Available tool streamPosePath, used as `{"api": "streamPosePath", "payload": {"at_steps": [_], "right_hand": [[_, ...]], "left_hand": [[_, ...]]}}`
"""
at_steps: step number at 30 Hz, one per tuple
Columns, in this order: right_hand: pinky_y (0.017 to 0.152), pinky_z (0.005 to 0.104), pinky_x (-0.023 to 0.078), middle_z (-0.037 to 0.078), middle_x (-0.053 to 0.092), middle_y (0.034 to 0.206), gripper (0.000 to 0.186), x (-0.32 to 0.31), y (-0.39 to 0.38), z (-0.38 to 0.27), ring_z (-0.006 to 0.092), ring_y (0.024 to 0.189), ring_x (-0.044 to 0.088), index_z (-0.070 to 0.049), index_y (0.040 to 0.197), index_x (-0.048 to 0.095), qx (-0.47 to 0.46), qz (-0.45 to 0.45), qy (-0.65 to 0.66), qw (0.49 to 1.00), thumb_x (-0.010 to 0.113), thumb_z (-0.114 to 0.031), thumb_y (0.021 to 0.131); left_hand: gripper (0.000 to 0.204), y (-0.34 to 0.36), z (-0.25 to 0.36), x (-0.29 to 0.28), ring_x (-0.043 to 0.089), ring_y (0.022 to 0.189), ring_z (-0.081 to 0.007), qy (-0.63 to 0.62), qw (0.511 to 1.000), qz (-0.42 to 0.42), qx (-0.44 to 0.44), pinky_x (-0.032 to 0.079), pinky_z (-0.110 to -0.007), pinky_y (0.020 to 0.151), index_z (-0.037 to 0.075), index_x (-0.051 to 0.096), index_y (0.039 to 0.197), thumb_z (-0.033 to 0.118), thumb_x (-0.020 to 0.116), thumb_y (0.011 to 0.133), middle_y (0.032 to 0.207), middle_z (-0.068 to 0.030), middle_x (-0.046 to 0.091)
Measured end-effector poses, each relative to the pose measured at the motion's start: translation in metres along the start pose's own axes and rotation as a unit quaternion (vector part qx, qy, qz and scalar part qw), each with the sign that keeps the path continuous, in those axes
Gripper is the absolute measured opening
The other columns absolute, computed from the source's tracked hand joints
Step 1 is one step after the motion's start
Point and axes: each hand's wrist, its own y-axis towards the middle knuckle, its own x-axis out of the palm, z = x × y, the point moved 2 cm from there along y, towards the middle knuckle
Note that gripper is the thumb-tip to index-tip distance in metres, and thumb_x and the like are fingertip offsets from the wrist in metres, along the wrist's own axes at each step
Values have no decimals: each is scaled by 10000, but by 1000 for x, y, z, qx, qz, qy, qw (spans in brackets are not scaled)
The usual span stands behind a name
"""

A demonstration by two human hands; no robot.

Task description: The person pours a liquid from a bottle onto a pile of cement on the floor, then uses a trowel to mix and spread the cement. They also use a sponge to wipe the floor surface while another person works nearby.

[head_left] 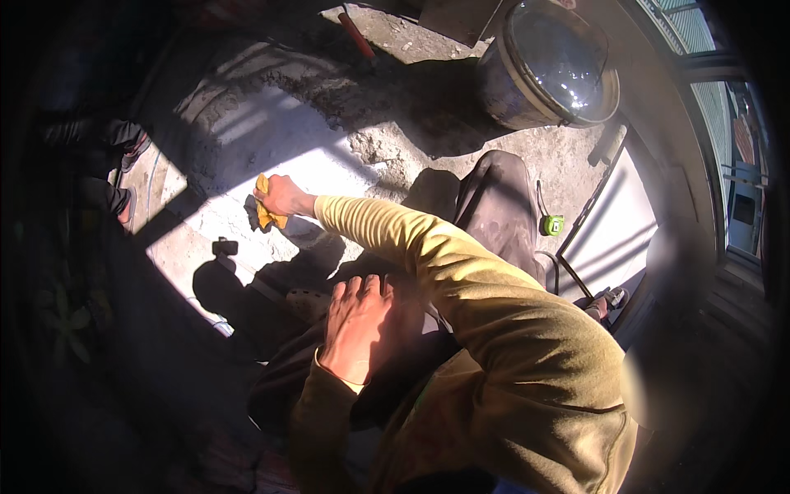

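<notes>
In the head view my right hand grips a crumpled yellow-and-dark cloth against the pale, sunlit floor patch, which has rough, crumbly edges. My right arm in its yellow sleeve stretches across my body. Lower down, my left hand lies back upward over my dark trouser leg, fingers slightly bent and apart, holding nothing. My other bent knee is to the right of the right arm.
A large bucket sits at the back right, a red-handled tool at the top. A green tape measure lies beside my knee, near a light panel. Another person's dark-trousered legs are at left; a window is at right.
</notes>
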Motion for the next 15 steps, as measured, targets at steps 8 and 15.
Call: {"api": "streamPosePath", "payload": {"at_steps": [8, 15], "right_hand": [[782, 378, 589, 113, 758, 999, 435, -127, -92, 2, 234, 903, 725, 14, 1071, 734, -21, 36, 496, 867, 899, -192, 725], [522, 381, 536, 140, 709, 964, 429, -94, -93, -11, 263, 701, 684, 14, 1164, 643, 93, -1, 418, 904, 697, -206, 800]], "left_hand": [[483, 34, 35, -12, 657, 957, -295, 40, 997, -55, 38, 527, -417, 865, 85, 608, 1315, 365, 739, 944, 1006, -105, 665], [345, 54, 24, 11, 621, 999, -350, -48, 987, -72, 137, 489, -451, 886, 44, 587, 1177, 190, 709, 889, 1026, -176, 617]]}}
